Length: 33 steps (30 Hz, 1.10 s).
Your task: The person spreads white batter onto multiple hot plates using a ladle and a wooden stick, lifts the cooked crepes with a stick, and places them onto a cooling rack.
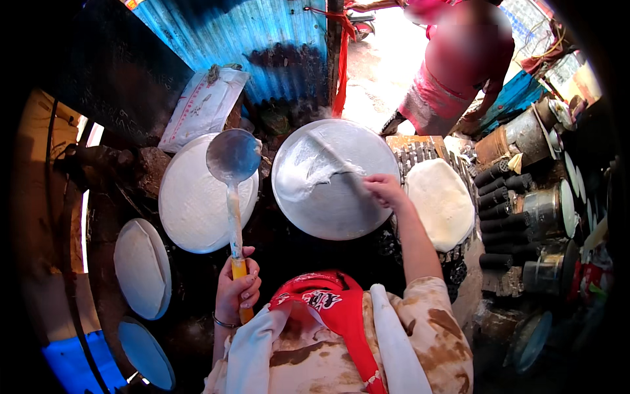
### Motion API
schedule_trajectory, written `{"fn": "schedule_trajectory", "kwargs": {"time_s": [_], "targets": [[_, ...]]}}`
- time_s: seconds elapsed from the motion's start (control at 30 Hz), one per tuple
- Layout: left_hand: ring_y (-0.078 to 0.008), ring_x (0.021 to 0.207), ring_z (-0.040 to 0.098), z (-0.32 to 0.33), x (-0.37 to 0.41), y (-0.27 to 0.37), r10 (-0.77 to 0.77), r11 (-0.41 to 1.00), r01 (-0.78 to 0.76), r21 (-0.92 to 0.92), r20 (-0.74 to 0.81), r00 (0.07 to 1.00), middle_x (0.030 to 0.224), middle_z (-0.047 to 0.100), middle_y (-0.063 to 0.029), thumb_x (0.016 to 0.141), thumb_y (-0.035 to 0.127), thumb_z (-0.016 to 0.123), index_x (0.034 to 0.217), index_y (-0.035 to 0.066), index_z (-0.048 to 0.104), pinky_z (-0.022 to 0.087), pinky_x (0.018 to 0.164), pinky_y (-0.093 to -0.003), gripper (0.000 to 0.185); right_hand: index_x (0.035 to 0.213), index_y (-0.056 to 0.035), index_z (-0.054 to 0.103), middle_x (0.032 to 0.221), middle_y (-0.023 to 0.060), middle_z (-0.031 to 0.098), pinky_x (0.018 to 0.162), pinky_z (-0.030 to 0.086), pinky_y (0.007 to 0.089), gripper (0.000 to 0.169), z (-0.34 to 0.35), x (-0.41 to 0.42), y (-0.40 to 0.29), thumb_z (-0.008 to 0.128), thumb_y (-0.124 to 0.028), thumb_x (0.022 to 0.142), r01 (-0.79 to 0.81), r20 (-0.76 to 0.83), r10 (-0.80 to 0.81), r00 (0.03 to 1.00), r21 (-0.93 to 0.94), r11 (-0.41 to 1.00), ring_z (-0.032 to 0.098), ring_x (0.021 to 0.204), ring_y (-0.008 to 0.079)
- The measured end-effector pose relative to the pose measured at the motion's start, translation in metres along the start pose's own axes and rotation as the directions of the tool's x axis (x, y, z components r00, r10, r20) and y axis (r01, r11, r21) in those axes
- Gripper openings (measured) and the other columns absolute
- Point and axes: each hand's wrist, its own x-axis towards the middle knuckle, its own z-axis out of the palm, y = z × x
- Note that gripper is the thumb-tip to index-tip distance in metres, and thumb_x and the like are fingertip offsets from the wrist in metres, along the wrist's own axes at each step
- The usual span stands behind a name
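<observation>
My left hand (238, 285) is closed around the yellow handle of a metal ladle (234, 156). The ladle's round bowl overlaps the right part of a griddle covered by a pale sheet of batter (194, 207). My right hand (386, 191) is over the right side of the middle round metal griddle (339, 224). It grips a long thin spreader (337, 158), blurred by motion, whose exact shape I cannot tell. White batter (302, 170) lies unevenly on that griddle's left part, while its lower right shows bare metal. Right of this hand, a pale round flatbread (439, 204) rests on a dark slatted rack (413, 147).
Another person (455, 64) stands beyond the rack. Cylindrical coal briquettes (502, 224) and metal stoves (544, 209) line the right. Two round pans or lids, a pale one (138, 271) and a bluish one (147, 352), stand at left. A printed sack (206, 106) leans near blue corrugated sheeting (280, 29).
</observation>
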Motion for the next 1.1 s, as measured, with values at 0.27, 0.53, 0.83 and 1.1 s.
{"fn": "schedule_trajectory", "kwargs": {"time_s": [0.27, 0.53, 0.83, 1.1], "targets": [[-0.0036, 0.044, 0.036, -0.006, -0.011, -0.006, -0.038, 0.999, 0.038, 0.000, 0.035, 0.999, 0.084, 0.046, -0.0066, 0.081, -0.006, 0.052, 0.128, 0.004, 0.041, 0.033, 0.033, -0.0160, 0.049, 0.104, -0.0038, 0.066, 0.060, -0.0022, 0.055, 0.033, 0.023, 0.0190, 0.024, -0.048, -0.067, 0.064, 0.068, -0.011, 0.081, -0.136, 0.293, 0.130, 0.947, -0.001, 0.991, 0.038, 0.038, 0.0029], [-0.0042, 0.044, 0.038, -0.011, -0.033, 0.002, -0.054, 0.998, 0.053, 0.015, 0.048, 0.997, 0.080, 0.049, -0.0062, 0.078, -0.006, 0.055, 0.126, 0.002, 0.042, 0.034, 0.033, -0.0158, 0.050, 0.099, -0.0087, 0.067, 0.052, -0.0045, 0.047, 0.031, 0.022, 0.0197, 0.021, 0.039, -0.076, 0.067, 0.069, -0.017, 0.080, -0.051, 0.012, 0.050, 0.999, 0.122, 0.991, 0.035, 0.035, 0.0029], [-0.0042, 0.043, 0.037, -0.059, -0.113, 0.004, 0.000, 0.999, -0.001, -0.038, -0.025, 1.000, 0.079, 0.047, -0.0070, 0.077, -0.007, 0.054, 0.125, 0.001, 0.041, 0.031, 0.033, -0.0159, 0.050, 0.123, -0.0197, 0.049, 0.053, -0.0085, 0.029, 0.031, 0.022, 0.0186, 0.029, 0.244, -0.071, 0.068, 0.051, -0.023, 0.094, 0.097, 0.097, -0.184, 0.978, 0.572, 0.814, 0.025, 0.036, 0.0023], [-0.0038, 0.044, 0.038, -0.096, -0.163, 0.000, 0.027, 0.997, -0.033, -0.069, -0.083, 0.996, 0.079, 0.047, -0.0062, 0.077, -0.007, 0.053, 0.124, 0.001, 0.041, 0.032, 0.034, -0.0153, 0.049, 0.081, -0.0171, 0.040, 0.051, -0.0045, 0.028, 0.032, 0.021, 0.0244, 0.021, 0.308, -0.071, 0.100, 0.050, -0.031, 0.094, 0.021, -0.206, 0.136, 0.969, 0.617, 0.786, 0.027, 0.035, 0.0076]]}}
